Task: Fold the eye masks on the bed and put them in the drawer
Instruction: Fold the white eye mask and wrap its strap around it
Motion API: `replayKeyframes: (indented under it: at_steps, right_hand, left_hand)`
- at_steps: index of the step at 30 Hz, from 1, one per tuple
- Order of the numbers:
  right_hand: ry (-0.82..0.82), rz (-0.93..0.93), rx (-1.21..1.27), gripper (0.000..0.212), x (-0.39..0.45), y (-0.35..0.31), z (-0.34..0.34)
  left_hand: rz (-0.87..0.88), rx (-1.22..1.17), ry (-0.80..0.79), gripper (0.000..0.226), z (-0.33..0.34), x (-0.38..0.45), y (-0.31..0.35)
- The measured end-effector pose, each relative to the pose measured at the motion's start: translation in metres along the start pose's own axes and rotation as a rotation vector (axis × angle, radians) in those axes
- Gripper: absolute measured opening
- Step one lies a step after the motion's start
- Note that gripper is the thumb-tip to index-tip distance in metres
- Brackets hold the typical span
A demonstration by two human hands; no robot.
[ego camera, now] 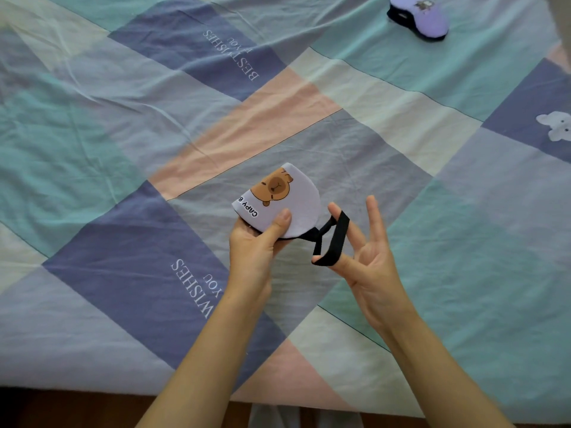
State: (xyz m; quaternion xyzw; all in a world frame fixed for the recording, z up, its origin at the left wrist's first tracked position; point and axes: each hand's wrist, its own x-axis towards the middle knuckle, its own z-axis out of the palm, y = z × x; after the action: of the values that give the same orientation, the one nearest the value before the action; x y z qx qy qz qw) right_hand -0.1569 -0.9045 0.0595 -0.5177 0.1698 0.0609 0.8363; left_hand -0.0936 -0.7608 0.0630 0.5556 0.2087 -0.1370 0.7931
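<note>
The left hand [256,242] is gripping a folded pale lilac fabric eye mask printed with a brown capybara [278,200], thumb pressing on its front, holding it just above the patchwork pastel bedsheet [123,125] towards the near edge of the bed. The right hand [367,257] is spreading its fingers wide, with the mask's black elastic strap [332,239] looping around two of them. A second purple eye mask with black backing [425,18] is lying near the far right corner
</note>
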Motion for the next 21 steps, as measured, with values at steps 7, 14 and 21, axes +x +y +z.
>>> replayKeyframes:
  at_steps: [7,14,21]
  right_hand:
    - [-0.017,-0.049,-0.088,0.122,-0.01,-0.004,0.002]
    - [-0.049,-0.132,-0.293,0.13,-0.023,-0.018,0.011]
    - [-0.035,-0.138,-0.417,0.133,-0.023,-0.024,0.014]
  left_hand:
    - [-0.007,0.301,-0.296,0.039,-0.01,-0.004,0.01]
    - [-0.077,0.421,-0.441,0.039,-0.025,-0.008,0.023]
    - [-0.107,0.597,-0.62,0.038,-0.024,-0.013,0.031]
